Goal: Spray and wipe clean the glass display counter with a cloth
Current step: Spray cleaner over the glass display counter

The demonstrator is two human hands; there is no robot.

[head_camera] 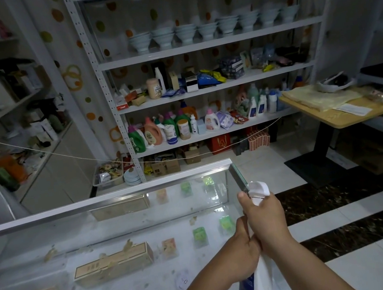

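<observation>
Both hands are on the spray bottle point(263, 281) here, holding it tilted over the right end of the glass tabletop point(99, 204). The right hand point(266, 218) is wrapping around the neck just under the white spray head point(258, 188), thumb lying up along the side; whether a finger is squeezing the trigger, I cannot tell. The left hand point(243, 247) is gripping the bottle just below, pressing against the right wrist, and the white body with its blue label is showing between the two forearms. The spray head is sitting right by the tabletop's far right corner. The glass is looking dirty, with brownish smears dotting the near and middle stretch. Under it, a long tan box point(113, 262) and small green packs point(199, 233) are showing through. Beyond, pale bowls point(212, 28) are lining a white shelf, and a wooden side table point(346, 113) is standing at right.
</observation>
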